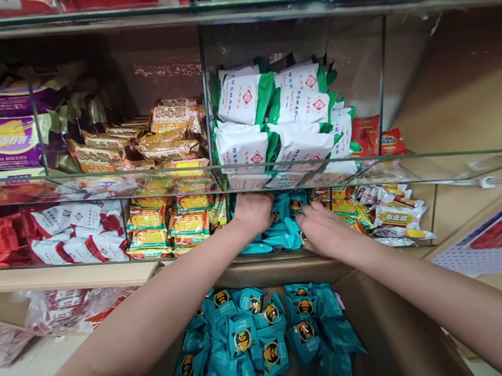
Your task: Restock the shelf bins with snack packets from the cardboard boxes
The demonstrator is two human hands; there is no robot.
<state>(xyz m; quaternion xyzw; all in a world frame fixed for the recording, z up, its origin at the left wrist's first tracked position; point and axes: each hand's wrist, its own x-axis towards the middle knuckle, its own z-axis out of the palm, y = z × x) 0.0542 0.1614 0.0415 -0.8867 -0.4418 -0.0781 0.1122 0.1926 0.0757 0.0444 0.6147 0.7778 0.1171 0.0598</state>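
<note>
Both my hands reach into a lower glass shelf compartment holding teal snack packets (272, 236). My left hand (253, 211) is curled, knuckles up, fingers closed among the teal packets at the back. My right hand (320, 230) presses down on the packets at the front right, fingers bent and partly hidden. Below my arms stands an open cardboard box (390, 331) filled with several more teal packets (262, 340) bearing a round yellow-black logo.
Glass dividers (208, 112) split the shelves. White-green packets (277, 113) sit above my hands, brown-gold packets (141, 139) to their left, purple bags (4, 126) far left. Yellow-orange packets (165, 225) and red-white packets (76, 233) flank the teal compartment; mixed packets (390, 213) lie right.
</note>
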